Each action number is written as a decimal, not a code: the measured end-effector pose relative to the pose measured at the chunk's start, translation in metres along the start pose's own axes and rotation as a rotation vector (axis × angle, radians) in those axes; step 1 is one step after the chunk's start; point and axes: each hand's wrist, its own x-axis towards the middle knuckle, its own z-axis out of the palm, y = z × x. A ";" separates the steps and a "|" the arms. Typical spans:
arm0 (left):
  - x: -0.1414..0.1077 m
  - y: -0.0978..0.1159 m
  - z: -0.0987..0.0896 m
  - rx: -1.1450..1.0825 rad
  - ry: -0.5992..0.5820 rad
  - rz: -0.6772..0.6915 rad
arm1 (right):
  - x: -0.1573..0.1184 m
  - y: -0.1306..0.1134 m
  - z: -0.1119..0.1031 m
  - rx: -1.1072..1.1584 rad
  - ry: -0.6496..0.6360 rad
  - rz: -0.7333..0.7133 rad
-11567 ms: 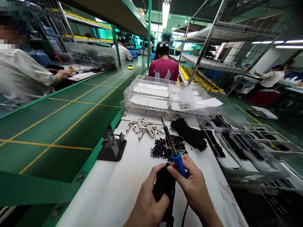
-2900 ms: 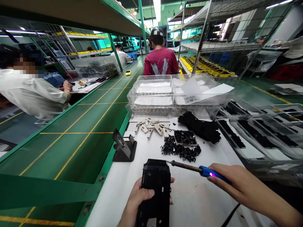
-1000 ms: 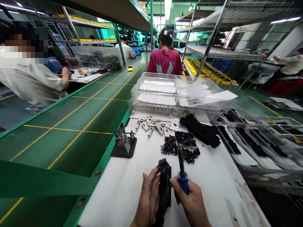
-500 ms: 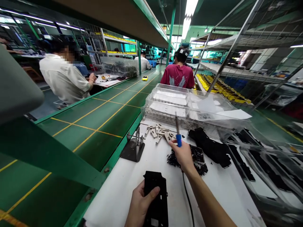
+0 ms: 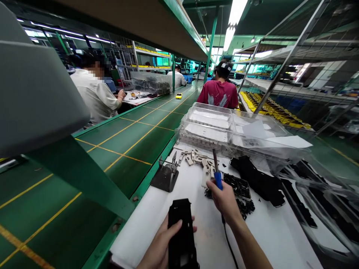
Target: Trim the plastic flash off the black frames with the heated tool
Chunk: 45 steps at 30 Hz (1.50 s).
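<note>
A flat black plate (image 5: pixel 183 233) with small cut-outs lies in my left hand (image 5: pixel 162 241), thumb on top and fingertips showing past its right edge. My right hand (image 5: pixel 226 201) grips a blue-handled soldering iron (image 5: pixel 218 180), its metal tip pointing up and away. A beige metal piece (image 5: pixel 205 175) shows at the fingers of my right hand; whether they hold it is unclear. Behind it is a pile of beige pieces (image 5: pixel 193 157). Small black parts (image 5: pixel 237 185) lie beside my right hand, some in a tray.
A metal iron stand (image 5: pixel 166 175) sits at the table's left edge, beside the green conveyor (image 5: pixel 120 149). Clear plastic trays (image 5: pixel 213 125) stand at the back. Black plates (image 5: pixel 258 179) lie at the right. A person in red (image 5: pixel 218 93) sits ahead.
The view has shifted, moving the scene rightward. The beige piece by my right hand now stands nearer, apart from the pile. Fingertips of my left hand now show beyond the black plate.
</note>
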 end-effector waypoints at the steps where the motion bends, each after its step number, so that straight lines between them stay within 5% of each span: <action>1: 0.005 0.004 0.006 0.020 -0.013 0.003 | -0.019 0.004 -0.010 0.012 -0.002 -0.002; 6: 0.028 0.012 0.049 0.034 -0.070 -0.038 | -0.088 0.014 -0.039 0.095 -0.080 -0.067; 10: 0.028 0.010 0.075 -0.104 -0.291 -0.143 | -0.097 0.013 -0.041 0.120 -0.092 -0.048; 12: 0.026 0.006 0.081 -0.121 -0.311 -0.170 | -0.094 0.012 -0.041 0.145 -0.076 -0.042; 22: 0.030 -0.017 0.089 -0.081 -0.218 -0.097 | -0.095 0.009 -0.053 0.127 -0.044 -0.068; 30: 0.032 -0.013 0.105 -0.185 -0.162 -0.234 | -0.086 0.018 -0.057 0.489 -0.083 0.139; 45: 0.036 -0.025 0.107 -0.066 -0.225 -0.084 | -0.089 0.014 -0.062 0.171 -0.097 -0.056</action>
